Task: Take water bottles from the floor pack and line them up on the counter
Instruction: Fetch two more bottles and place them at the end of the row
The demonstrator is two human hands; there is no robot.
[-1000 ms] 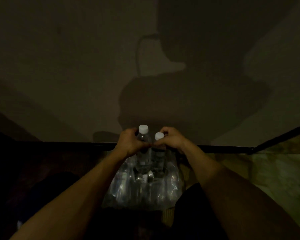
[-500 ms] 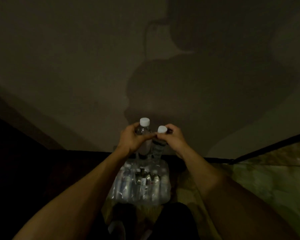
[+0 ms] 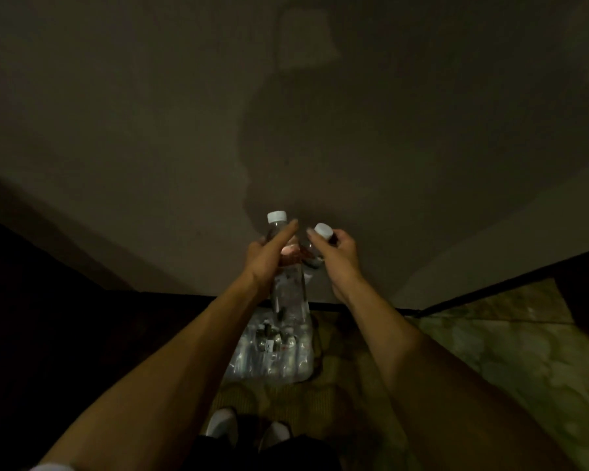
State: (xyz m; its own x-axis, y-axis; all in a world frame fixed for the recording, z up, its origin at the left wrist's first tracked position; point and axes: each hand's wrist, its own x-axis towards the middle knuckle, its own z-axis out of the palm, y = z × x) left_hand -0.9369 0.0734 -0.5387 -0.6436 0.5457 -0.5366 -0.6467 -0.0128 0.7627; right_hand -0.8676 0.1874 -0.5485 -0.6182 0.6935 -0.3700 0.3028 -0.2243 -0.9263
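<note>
Lifting calls for steady wrists: below both grips the floor pack (image 3: 272,355) stays on the floor. Left hand (image 3: 264,258) wraps one water bottle (image 3: 286,283) upright; right hand (image 3: 334,254) pinches the second bottle (image 3: 320,246) beneath its cap, tilted. Straighten it before reaching any counter, unseen beyond.

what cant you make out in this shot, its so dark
Head view only:
- Counter: not visible; the left side is black shadow.
- Right bottle: body mostly hidden behind the right hand; only the cap shows.
- Left bottle: its label is unreadable in the dark, and the left hand covers its shoulder.
- Floor pack: bottle count unclear through glare and dimness.
</note>
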